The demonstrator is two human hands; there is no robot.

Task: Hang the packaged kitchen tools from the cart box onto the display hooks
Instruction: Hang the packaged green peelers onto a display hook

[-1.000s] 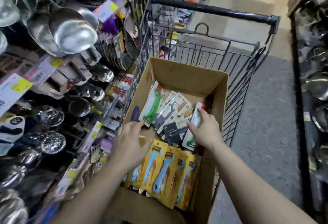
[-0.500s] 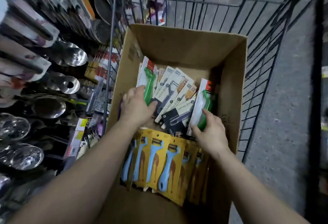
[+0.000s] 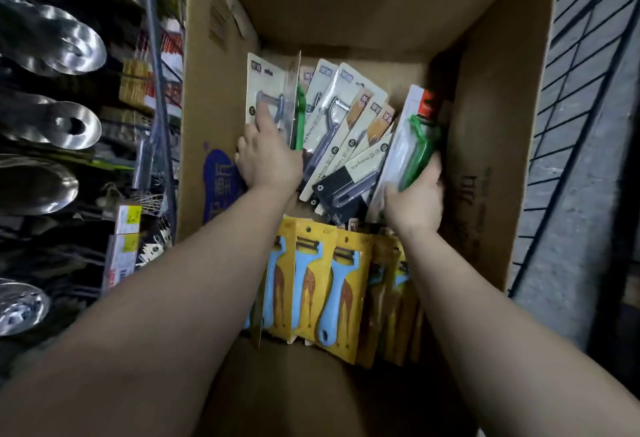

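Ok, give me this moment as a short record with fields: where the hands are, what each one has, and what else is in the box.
setting: cardboard box inside a wire cart, beside shelves of metal ladles
left hand: on a white-carded peeler pack at the box's left side, fingers laid on its front
right hand: grips a green-handled peeler pack at the right wall
middle of box: fanned white-carded peeler packs
near end of box: row of yellow-carded blue peelers, upright
task stage: nothing lifted out yet
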